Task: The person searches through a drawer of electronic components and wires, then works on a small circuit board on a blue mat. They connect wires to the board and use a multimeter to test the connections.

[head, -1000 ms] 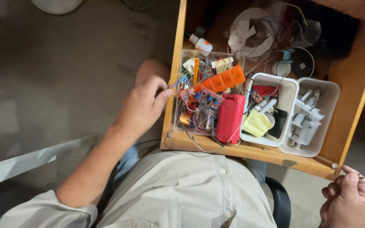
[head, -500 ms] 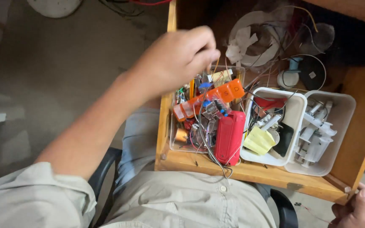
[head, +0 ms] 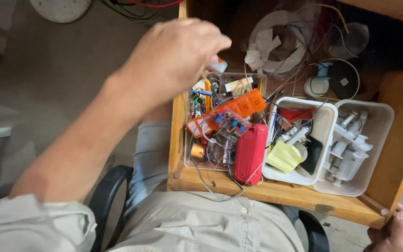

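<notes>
Up in the centre of the frame, the left hand [head: 176, 56] hangs above the upper left corner of the open wooden drawer [head: 276, 193], its fingers curled loosely inward and blurred; whether anything is pinched in them cannot be told. Just below it sits one clear box [head: 190, 158] crammed with wires and small parts, with one orange strip [head: 227, 112] lying slantwise across it and one red case [head: 249, 154] at its right edge. To the right stand two white tubs: the nearer tub [head: 325, 135] holds a yellow piece [head: 284, 157], the farther tub [head: 381, 135] holds pale plastic parts. At the lower right corner the right hand [head: 399, 233] grips the drawer's front corner, only partly in view. Compared with half a second ago, the left hand has lifted slightly higher and its fingers have curled further in, while the drawer's contents lie unchanged.
</notes>
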